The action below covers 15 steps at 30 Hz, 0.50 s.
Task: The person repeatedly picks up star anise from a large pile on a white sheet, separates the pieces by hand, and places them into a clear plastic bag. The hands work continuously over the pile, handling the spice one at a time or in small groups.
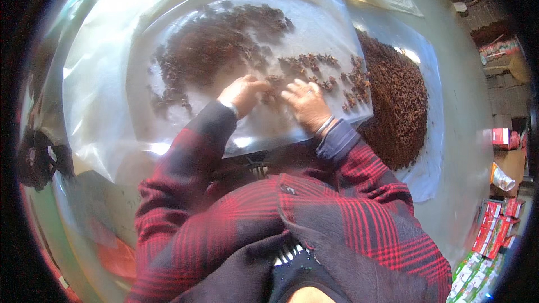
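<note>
Star anise pods lie loose on a work surface covered with clear plastic sheeting (269,132). A large dark heap of star anise (210,42) spreads over the far left, partly blurred. My left hand (243,94) is at the heap's near right edge, its fingers bent by a few pods (273,82). To its right, my right hand (306,103) reaches down with fingertips by the same pods and a bracelet at the wrist. Whether either hand grips a pod is hidden or blurred. Beyond the right hand, scattered pods (313,62) lie in small groups, with more pods (357,82) near the sheet's right edge.
A broad, dense pile of brown star anise (398,101) rests on a white sheet (431,155) on the floor to the right. Red boxes (492,227) and green-white packages (467,273) are stacked at the far right. A dark object (40,160) is at the left rim.
</note>
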Tool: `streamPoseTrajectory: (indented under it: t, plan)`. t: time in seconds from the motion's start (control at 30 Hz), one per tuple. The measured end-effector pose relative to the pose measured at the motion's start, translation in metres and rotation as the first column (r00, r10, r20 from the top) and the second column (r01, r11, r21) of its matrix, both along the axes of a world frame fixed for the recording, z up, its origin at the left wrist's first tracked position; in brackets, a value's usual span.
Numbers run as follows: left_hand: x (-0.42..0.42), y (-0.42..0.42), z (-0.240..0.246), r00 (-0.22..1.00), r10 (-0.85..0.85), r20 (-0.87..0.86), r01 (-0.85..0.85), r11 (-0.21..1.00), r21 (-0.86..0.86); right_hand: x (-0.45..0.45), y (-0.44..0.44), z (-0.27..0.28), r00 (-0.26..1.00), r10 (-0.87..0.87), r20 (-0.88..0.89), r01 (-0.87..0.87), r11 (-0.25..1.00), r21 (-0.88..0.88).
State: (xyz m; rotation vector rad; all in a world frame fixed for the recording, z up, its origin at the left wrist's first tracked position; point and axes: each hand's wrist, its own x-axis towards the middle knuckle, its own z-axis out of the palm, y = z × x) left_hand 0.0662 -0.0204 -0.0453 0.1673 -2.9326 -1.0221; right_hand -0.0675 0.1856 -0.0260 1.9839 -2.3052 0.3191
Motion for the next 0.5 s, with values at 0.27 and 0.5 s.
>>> streamPoseTrajectory:
  t: [0.27,0.5]
  plan:
    - [0.026,0.017,0.049,0.995,0.074,-0.071,-0.092,0.951,-0.296,-0.042,0.029,0.012,0.952,-0.204,0.228,0.246,0.953,-0.175]
    - [-0.053,0.048,0.049,0.981,0.173,-0.092,-0.190,0.957,-0.218,-0.020,0.021,0.022,0.937,-0.172,0.304,0.255,0.930,-0.263]
